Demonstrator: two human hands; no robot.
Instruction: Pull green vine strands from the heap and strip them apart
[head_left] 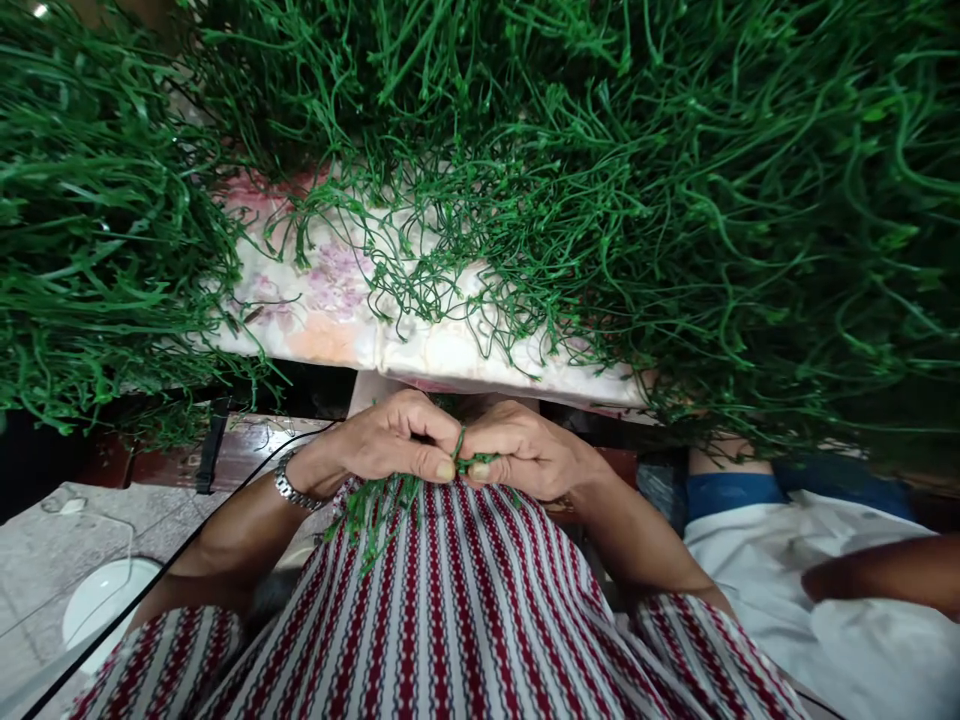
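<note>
Close to the striped shirt (450, 590), my left hand (401, 440) and my right hand (517, 450) meet with fingertips almost touching. Both are closed in a pinch on thin green stems (476, 460), which show between the thumbs and forefingers. One short stem stands up between the fingers. Below my left hand hangs a loose bunch of the same green stems (375, 515), lying against the shirt. My left wrist carries a metal watch (294, 482). The palms hide much of what is gripped.
Tangled green stems are heaped at the left (90, 240) and right (765, 220) on a table with a flowered cloth (330, 290). Its front edge lies just beyond my hands. A black cable (187, 535) crosses my left arm. Another person's arm (885, 580) is at the right.
</note>
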